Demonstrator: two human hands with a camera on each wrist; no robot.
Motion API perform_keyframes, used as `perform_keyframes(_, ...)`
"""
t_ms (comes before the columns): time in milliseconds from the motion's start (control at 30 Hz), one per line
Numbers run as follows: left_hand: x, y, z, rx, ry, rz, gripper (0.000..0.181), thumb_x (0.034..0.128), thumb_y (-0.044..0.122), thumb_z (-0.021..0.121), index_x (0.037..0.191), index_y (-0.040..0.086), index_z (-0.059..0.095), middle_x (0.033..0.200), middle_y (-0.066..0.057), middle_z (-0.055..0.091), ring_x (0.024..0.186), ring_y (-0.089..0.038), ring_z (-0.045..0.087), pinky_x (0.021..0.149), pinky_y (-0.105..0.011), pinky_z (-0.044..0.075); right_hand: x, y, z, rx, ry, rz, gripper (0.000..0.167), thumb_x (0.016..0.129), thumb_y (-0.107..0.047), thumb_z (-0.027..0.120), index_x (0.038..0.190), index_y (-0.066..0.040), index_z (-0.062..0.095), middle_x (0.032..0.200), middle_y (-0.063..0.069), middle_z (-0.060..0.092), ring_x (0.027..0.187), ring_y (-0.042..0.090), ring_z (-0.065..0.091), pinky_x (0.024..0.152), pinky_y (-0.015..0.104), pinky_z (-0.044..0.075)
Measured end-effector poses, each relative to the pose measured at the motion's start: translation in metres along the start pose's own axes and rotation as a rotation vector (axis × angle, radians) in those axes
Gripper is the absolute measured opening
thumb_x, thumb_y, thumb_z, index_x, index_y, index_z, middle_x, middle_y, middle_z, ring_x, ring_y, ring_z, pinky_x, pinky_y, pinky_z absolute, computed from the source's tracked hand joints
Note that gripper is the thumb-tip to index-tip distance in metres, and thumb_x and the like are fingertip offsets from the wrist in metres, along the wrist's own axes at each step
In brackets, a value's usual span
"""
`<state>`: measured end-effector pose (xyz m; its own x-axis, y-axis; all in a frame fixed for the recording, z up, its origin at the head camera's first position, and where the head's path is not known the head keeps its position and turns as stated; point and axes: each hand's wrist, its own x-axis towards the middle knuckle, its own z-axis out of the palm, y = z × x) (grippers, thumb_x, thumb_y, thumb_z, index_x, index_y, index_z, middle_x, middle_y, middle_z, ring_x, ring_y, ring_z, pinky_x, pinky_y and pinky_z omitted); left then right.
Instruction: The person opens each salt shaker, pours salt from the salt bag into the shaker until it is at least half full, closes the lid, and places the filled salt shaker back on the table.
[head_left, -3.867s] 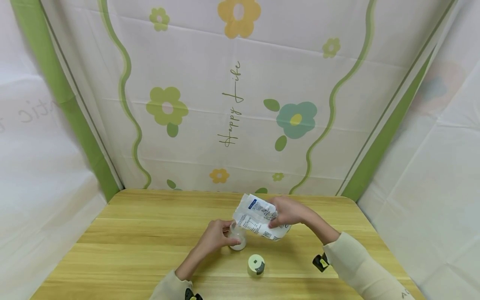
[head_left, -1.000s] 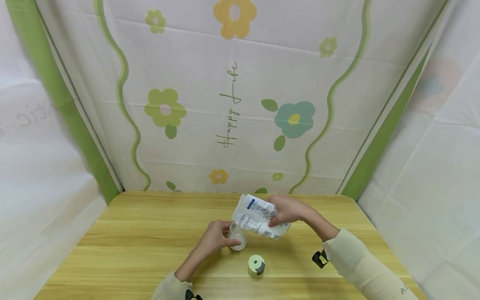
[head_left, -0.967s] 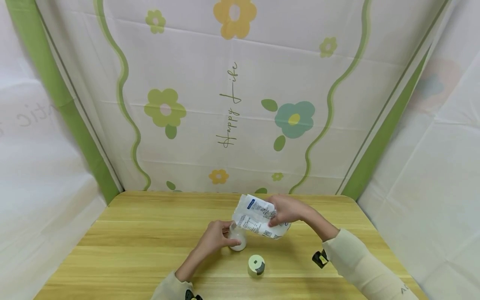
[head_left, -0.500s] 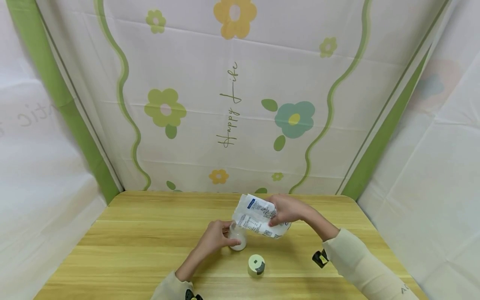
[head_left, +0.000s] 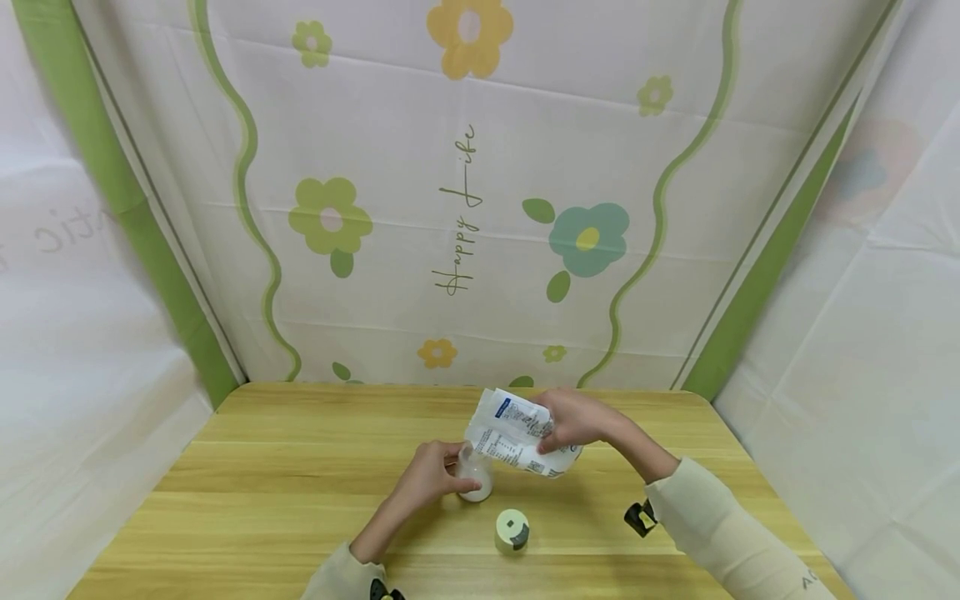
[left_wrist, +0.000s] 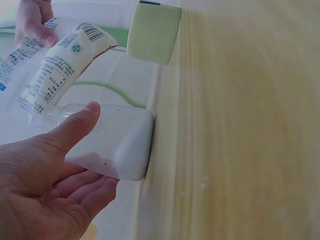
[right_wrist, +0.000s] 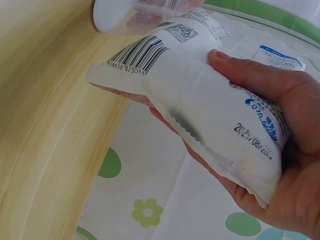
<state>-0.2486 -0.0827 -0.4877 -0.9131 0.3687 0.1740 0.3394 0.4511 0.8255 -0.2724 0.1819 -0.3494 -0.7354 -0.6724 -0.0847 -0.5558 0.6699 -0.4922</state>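
Note:
My left hand (head_left: 429,477) grips a clear jar (head_left: 476,483) standing on the table, thumb on one side and fingers on the other. White contents lie in the jar's bottom in the left wrist view, where the jar (left_wrist: 112,140) is seen side-on. My right hand (head_left: 573,421) holds a white printed bag (head_left: 517,437) tilted, its narrow end at the jar's mouth. In the right wrist view the bag (right_wrist: 200,100) bulges in my right hand (right_wrist: 290,110). Whether anything flows from the bag cannot be told.
A pale green lid-like cylinder (head_left: 512,530) stands on the wooden table (head_left: 262,500), nearer me than the jar and a little right of it. Small white specks lie on the table in the left wrist view. A white flowered curtain (head_left: 405,275) hangs behind the table, with further curtains at both sides.
Since the earliest frame, the white contents in the jar look somewhat higher and the view has shifted slightly. Both hands keep nearly the same place.

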Motion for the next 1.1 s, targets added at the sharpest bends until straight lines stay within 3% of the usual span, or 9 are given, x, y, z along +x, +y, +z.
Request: perform_keyframes(1100, -0.0001, 0.0008, -0.0002, 0.029, 0.001, -0.005, 0.064, 0.0726, 0.02, 0.09, 0.123, -0.01, 0.065, 0.119, -0.026, 0.069, 0.106, -0.036, 0.07, 0.085, -0.037, 0.06, 0.0016, 0.0003, -0.001, 0.002, -0.007, -0.018, 0.039, 0.07, -0.001, 0.083, 0.107, -0.002, 0.069, 0.095, 0.006, 0.074, 0.075, 0.01, 0.068, 0.062, 0.021, 0.057)
